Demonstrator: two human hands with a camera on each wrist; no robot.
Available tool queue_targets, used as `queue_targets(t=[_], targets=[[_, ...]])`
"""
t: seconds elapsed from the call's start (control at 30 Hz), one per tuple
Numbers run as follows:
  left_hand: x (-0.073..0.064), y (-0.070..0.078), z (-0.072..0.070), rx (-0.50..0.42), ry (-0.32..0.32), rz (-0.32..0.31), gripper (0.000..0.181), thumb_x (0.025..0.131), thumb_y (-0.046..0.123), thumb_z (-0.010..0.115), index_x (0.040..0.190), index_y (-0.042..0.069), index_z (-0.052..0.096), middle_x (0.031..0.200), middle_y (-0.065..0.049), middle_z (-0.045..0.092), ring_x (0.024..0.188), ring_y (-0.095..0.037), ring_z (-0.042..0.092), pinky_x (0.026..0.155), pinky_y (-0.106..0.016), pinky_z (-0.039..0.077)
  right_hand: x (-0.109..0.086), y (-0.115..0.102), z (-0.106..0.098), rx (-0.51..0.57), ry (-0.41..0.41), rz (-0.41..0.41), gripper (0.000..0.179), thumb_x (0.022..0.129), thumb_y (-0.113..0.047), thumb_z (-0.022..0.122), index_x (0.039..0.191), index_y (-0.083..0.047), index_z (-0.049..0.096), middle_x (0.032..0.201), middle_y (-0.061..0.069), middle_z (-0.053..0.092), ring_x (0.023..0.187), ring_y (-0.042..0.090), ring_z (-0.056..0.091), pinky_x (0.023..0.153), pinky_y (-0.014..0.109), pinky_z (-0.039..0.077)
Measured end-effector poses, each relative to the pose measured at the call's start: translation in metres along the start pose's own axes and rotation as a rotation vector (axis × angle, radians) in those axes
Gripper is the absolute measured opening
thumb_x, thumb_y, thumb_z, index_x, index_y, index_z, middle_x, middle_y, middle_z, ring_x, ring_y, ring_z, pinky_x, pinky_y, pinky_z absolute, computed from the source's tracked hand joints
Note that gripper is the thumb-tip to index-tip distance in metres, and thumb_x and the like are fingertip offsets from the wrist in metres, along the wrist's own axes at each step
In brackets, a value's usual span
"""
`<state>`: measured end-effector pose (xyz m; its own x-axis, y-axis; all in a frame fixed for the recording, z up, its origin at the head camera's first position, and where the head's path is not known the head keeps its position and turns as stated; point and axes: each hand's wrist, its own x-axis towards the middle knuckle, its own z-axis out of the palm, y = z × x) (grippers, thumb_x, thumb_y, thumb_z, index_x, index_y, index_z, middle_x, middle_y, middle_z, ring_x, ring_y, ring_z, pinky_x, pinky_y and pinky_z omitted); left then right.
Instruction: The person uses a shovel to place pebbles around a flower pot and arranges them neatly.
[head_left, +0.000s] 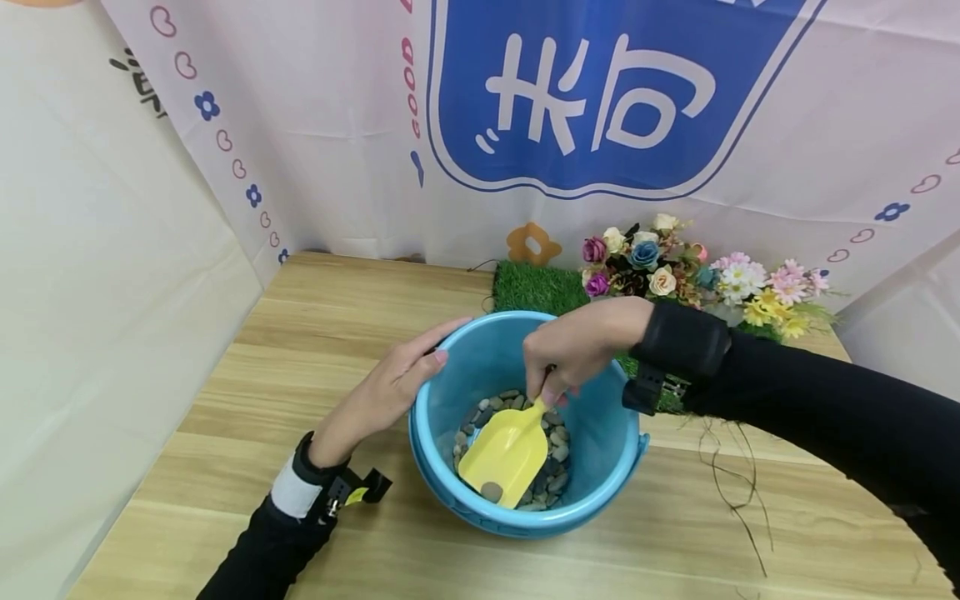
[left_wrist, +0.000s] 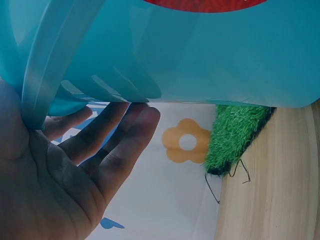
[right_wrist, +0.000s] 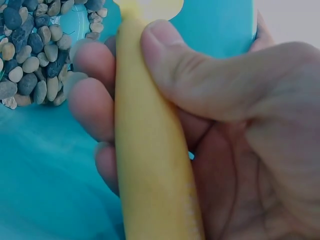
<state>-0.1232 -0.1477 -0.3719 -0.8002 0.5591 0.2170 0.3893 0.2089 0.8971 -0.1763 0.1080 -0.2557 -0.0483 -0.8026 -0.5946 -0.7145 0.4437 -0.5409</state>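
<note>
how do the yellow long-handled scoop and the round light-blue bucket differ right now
The yellow long-handled scoop is much smaller than the round light-blue bucket. The scoop is gripped by the right hand inside the bucket, while the bucket stands upright on the wooden-look table. The scoop carries one visible grey stone; the bucket holds many stones. Both have smooth surfaces.

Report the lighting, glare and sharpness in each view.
Head view: brightly lit, the pebbles distinct; left wrist view: the left hand dim against the brighter printed backdrop, pale reflections streaking the glossy blue bucket; right wrist view: the yellow scoop washed out at its blade, the pebbles readable individually.
</note>
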Motion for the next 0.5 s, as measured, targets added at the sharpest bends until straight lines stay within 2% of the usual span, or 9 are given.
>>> queue_targets(t=[0.1,0.33,0.5], targets=[[0.000,0.000,0.000,0.001,0.003,-0.002,0.051,0.111,0.024,0.035,0.159,0.007,0.034,0.151,-0.015,0.046,0.108,-0.033,0.068,0.072,-0.036,0.062,-0.004,0.000,-0.001,0.024,-0.006,-0.009,0.033,0.105,-0.008,0.057,0.073,-0.015,0.067,0.070,-0.007,0.059,0.061,0.007,0.048,0.062,0.022,0.043],[0.000,0.000,0.000,0.002,0.006,0.012,0.051,0.110,0.023,0.036,0.159,0.007,0.034,0.151,-0.015,0.046,0.112,-0.034,0.066,0.074,-0.036,0.062,-0.015,0.000,-0.003,0.085,-0.020,-0.036,0.035,0.105,-0.008,0.056,0.071,-0.013,0.063,0.071,-0.008,0.061,0.070,0.025,0.062,0.067,0.026,0.053],[0.000,0.000,0.000,-0.001,0.004,0.013,0.051,0.110,0.023,0.036,0.159,0.010,0.035,0.151,-0.014,0.046,0.113,-0.034,0.065,0.074,-0.036,0.062,-0.023,0.002,-0.002,0.139,-0.024,-0.071,0.036,0.106,-0.008,0.055,0.070,-0.008,0.058,0.071,-0.003,0.061,0.070,0.025,0.062,0.069,0.032,0.056]])
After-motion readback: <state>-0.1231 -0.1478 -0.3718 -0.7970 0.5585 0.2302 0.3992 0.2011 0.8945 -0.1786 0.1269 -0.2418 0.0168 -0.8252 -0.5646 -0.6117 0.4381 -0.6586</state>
